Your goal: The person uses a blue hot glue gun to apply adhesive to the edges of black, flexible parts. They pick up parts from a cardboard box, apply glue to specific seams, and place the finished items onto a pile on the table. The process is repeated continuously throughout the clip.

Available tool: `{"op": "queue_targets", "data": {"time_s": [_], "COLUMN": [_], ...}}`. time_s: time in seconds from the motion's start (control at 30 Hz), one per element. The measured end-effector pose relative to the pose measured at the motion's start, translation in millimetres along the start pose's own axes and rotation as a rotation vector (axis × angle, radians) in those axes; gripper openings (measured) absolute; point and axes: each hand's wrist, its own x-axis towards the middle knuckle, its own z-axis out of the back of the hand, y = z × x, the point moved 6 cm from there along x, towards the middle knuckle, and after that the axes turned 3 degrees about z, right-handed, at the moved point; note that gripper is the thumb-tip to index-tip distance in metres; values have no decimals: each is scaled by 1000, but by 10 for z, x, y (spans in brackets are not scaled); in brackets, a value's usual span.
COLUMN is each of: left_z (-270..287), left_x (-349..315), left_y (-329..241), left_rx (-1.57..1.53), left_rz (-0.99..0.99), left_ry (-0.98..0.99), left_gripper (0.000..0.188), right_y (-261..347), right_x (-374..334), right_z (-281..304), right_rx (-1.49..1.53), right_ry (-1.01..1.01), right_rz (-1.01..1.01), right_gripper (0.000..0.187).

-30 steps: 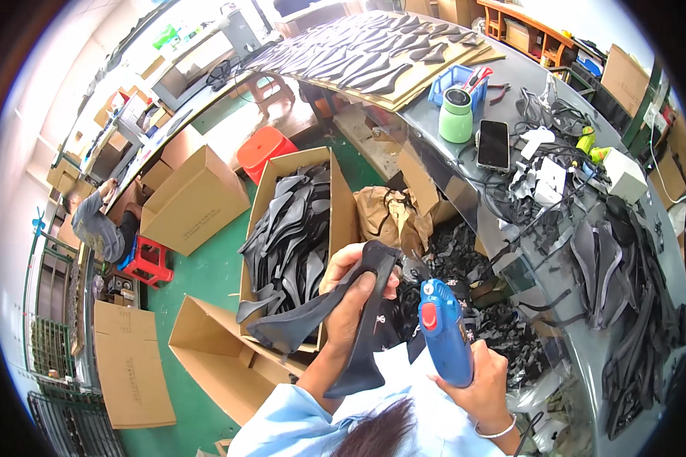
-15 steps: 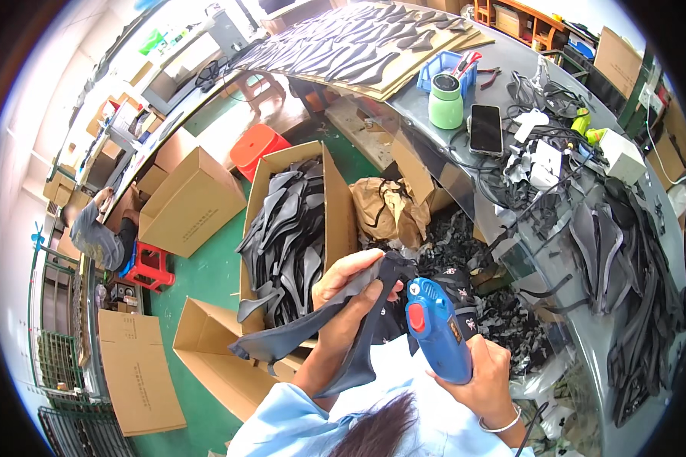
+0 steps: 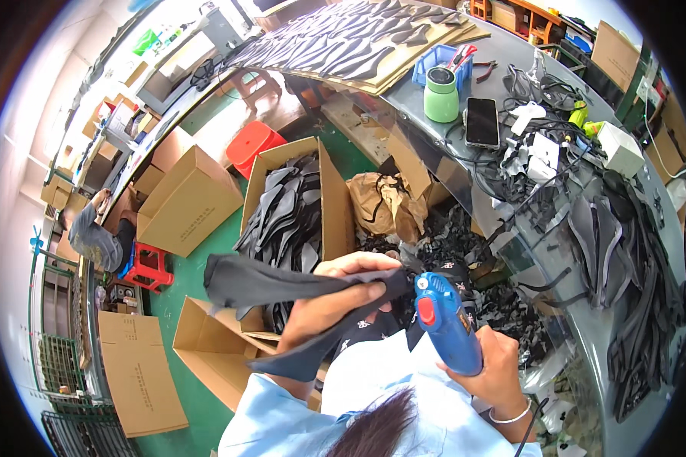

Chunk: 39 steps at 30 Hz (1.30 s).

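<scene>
My left hand [image 3: 335, 293] is closed around a dark grey, curved strip of soft sheet material [image 3: 274, 283]. Its two long tails spread to the left, one above the other, and its narrow end points at the tool. In my right hand [image 3: 495, 369] is a blue handheld power tool [image 3: 453, 331] with a red button. The tool's head is right beside the strip's end; whether they touch cannot be made out, and its working tip is hidden. Below them, black scraps [image 3: 511, 324] lie heaped.
A carton [image 3: 337, 206] full of similar dark pieces stands ahead. On the right, the grey table [image 3: 434, 141] bears a green bottle [image 3: 441, 95], a phone [image 3: 482, 123], cables and more strips [image 3: 640, 305]. Far left, another person [image 3: 99, 238] sits on a red stool [image 3: 151, 266].
The strip's tails have swung up and to the left, and its broad side now faces up. My right hand and the tool have shifted slightly right.
</scene>
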Motion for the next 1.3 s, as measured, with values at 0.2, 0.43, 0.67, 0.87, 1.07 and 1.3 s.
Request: {"op": "queue_targets", "data": {"time_s": [0.2,0.43,0.67,0.87,1.07,1.3], "left_z": [62,11,-36,-163,-144,-145], "left_x": [-43,-14,140,201,257,97], "left_y": [-160,-181,-92,-41,148,-553], "left_rx": [120,321,620,679,671,739], "left_rz": [147,252,203,132,-27,-237], "left_ry": [-24,31,224,298,299,142], "left_gripper": [37,33,31,31,33,46], "right_y": [-88,-5,34,94,171,105], "right_x": [-103,-66,-80,-60,-30,-1], "right_z": [41,37,-4,-15,-104,-130], "right_rx": [-114,-135,-161,-116,-45,-14], "right_ry": [49,103,104,83,84,-9], "right_rz": [8,80,104,123,118,53], "right_gripper": [43,38,38,38,37,36]}}
